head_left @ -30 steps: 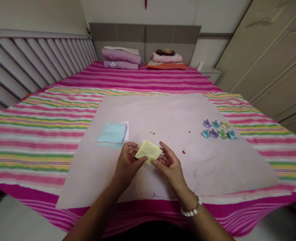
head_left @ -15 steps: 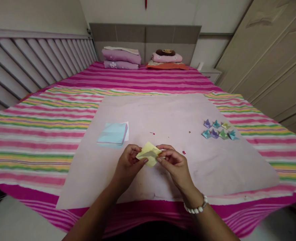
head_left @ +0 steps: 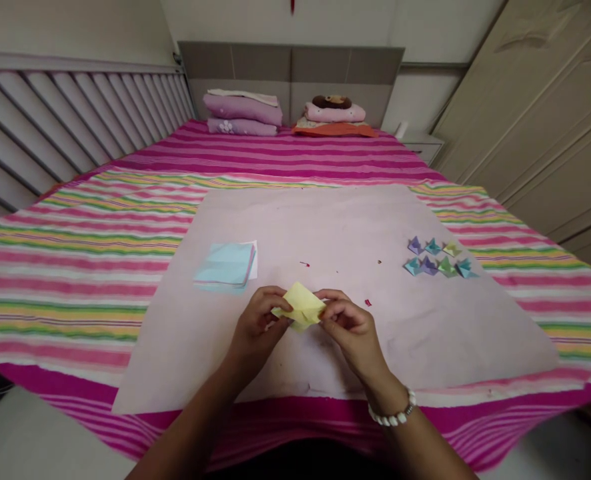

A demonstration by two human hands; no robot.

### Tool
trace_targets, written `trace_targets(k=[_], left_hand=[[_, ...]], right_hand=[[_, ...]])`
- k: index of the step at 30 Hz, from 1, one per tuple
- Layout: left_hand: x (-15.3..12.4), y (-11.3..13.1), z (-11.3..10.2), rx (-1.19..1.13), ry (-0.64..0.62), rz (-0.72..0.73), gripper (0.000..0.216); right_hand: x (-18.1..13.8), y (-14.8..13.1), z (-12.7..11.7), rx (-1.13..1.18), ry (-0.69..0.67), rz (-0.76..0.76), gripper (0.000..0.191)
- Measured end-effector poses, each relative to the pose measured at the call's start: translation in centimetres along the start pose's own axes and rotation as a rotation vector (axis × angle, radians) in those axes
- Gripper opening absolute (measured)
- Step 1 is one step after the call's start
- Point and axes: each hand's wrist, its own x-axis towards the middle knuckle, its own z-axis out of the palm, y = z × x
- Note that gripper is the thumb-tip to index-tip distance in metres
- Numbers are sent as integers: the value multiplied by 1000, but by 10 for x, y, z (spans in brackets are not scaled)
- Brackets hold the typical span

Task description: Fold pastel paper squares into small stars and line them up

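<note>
A partly folded piece of yellow paper (head_left: 300, 303) is held in the air between my two hands, over the pale sheet (head_left: 320, 227). My left hand (head_left: 261, 323) pinches its left corner between thumb and fingers. On the other side, my right hand (head_left: 349, 323) grips the right corner; a white bead bracelet circles that wrist. The paper's upper part stands up as a point, with folds across its middle. Part of its lower edge is hidden by the fingers.
Left of my hands lies a stack of light blue and other coloured paper squares (head_left: 225, 263). Several small folded paper figures (head_left: 429, 267) sit in two rows at the right. A pinkish pin (head_left: 305, 264) and a small red scrap (head_left: 368, 303) lie mid-sheet. Striped bedding (head_left: 90, 267) surrounds the sheet.
The flaps of the yellow paper have shifted: its open middle now looks flatter and more closed. My thumbs have moved off the paper's front to its lower edge.
</note>
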Motion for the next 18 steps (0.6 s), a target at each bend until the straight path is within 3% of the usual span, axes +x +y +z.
trace_targets(k=[3,8,13,18], left_hand=[[1,0,0,-20,-11,-28,6],[2,2,2,-108,-23,-96,5],[2,2,3,-160,-21,-193,8],[2,0,1,-189,5,-270,9]], right_hand=[[0,1,1,56,39,27,10],[1,3,1,92,16,116,44],[2,6,-2,-17,1,66,13],[1,9,-6,17,-47,143,9]])
